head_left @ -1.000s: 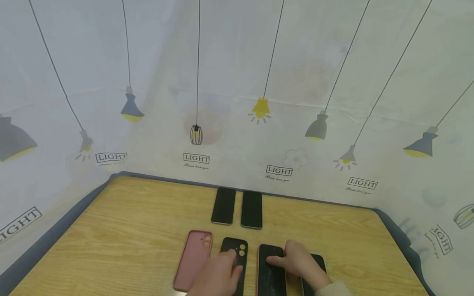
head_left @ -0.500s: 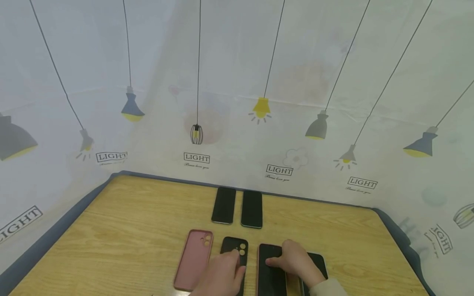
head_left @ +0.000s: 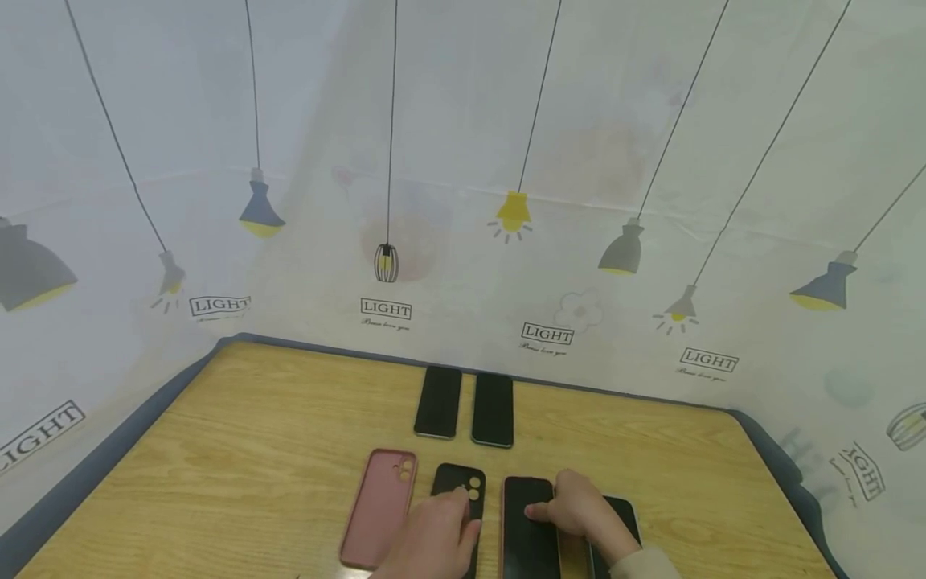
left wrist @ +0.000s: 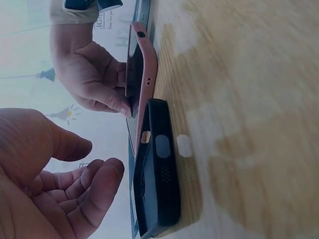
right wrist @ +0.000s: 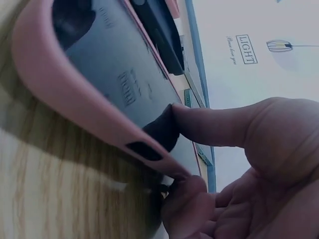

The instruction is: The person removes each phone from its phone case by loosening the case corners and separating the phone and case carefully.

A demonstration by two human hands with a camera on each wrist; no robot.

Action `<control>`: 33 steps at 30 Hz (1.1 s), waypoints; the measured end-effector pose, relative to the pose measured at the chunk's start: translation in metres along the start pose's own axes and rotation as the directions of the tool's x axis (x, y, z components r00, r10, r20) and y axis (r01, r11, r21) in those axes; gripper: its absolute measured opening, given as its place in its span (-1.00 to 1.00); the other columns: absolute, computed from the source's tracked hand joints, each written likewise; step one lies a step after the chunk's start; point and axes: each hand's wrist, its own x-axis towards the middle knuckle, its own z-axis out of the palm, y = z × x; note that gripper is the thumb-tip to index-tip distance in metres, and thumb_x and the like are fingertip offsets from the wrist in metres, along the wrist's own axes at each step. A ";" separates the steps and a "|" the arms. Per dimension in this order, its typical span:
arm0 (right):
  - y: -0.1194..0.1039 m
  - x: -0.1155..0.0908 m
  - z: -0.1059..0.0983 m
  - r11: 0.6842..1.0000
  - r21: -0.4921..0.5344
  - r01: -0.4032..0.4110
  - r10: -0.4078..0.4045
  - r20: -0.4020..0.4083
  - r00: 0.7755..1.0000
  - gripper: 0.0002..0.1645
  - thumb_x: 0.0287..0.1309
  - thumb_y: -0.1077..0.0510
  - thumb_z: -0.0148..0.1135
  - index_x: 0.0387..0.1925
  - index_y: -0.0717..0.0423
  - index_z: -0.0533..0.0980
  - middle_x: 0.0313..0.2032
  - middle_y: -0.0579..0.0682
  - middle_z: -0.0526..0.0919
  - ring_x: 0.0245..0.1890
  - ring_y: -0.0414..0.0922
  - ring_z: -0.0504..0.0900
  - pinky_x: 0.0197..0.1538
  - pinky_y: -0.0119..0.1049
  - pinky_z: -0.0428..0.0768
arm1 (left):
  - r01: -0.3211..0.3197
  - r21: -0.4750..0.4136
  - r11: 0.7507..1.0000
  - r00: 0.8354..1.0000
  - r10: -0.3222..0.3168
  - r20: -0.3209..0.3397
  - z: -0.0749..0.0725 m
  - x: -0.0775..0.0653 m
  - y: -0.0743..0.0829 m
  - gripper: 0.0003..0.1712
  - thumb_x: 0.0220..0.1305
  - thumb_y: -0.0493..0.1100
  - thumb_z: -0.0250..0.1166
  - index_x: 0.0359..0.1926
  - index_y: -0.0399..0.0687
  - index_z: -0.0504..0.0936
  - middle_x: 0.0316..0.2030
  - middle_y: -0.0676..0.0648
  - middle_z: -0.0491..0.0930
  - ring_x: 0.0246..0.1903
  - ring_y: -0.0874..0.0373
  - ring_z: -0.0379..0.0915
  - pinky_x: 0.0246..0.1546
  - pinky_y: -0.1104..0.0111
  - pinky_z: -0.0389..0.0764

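A smartphone (head_left: 530, 540) in a pink phone case (right wrist: 99, 122) lies face up at the table's front. My right hand (head_left: 582, 511) pinches its right edge. In the right wrist view the thumb presses on the dark screen and a fingertip touches the case's side near a cutout. My left hand (head_left: 434, 535) hovers over a black phone case (head_left: 452, 476), partly hiding it. The left wrist view shows this hand (left wrist: 65, 184) with loosely bent fingers, apart from the black case (left wrist: 167, 184) and holding nothing.
Left of the black case lies a second pink phone case (head_left: 376, 515), inside up. Another phone (head_left: 625, 515) lies partly behind my right hand. Two dark phones (head_left: 439, 402) lie side by side at the wooden table's (head_left: 239, 450) back edge, before a printed curtain (head_left: 463, 161).
My right thumb has shifted slightly on the phone's screen. The left hand has moved barely at all, and the cases and other phones lie as before.
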 end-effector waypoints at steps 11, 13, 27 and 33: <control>0.001 -0.001 -0.005 0.984 0.138 0.117 -0.110 -0.061 0.992 -0.72 0.45 0.17 0.19 -0.41 0.24 0.56 -0.53 0.01 0.51 -0.52 -0.12 0.46 -0.44 -0.28 0.41 | -0.019 0.012 1.000 1.000 0.019 -0.010 0.001 0.000 -0.001 -0.76 0.41 -0.15 0.34 -0.40 0.03 0.49 -0.58 0.15 0.40 -0.58 0.32 0.32 -0.58 0.39 0.39; 0.000 -0.001 -0.006 0.980 0.150 0.133 -0.123 -0.076 0.990 -0.73 0.49 0.21 0.11 -0.33 0.27 0.61 -0.50 0.00 0.57 -0.49 -0.13 0.53 -0.41 -0.27 0.48 | -0.019 0.011 1.000 1.000 0.019 -0.009 0.001 0.000 -0.001 -0.75 0.41 -0.14 0.34 -0.41 0.04 0.48 -0.58 0.15 0.40 -0.59 0.32 0.32 -0.59 0.39 0.38; -0.009 -0.008 -0.001 0.929 0.281 0.241 -0.168 -0.260 0.951 -0.68 0.52 0.28 0.02 -0.34 0.27 0.62 -0.60 -0.03 0.53 -0.62 -0.14 0.55 -0.50 -0.24 0.54 | 0.044 -0.138 0.989 0.999 -0.039 0.038 0.001 0.002 0.001 -0.82 0.48 -0.06 0.28 -0.26 -0.03 0.55 -0.50 0.11 0.45 -0.55 0.24 0.37 -0.55 0.34 0.42; -0.018 -0.012 -0.002 0.864 0.436 0.253 -0.139 -0.276 0.951 -0.63 0.56 0.25 -0.03 -0.36 0.28 0.60 -0.65 -0.02 0.50 -0.67 -0.11 0.50 -0.54 -0.21 0.56 | 0.113 -0.246 0.963 0.992 -0.096 0.079 0.001 0.007 0.000 -0.68 0.49 0.04 0.27 -0.03 -0.14 0.60 -0.38 0.06 0.58 -0.41 0.17 0.52 -0.42 0.20 0.60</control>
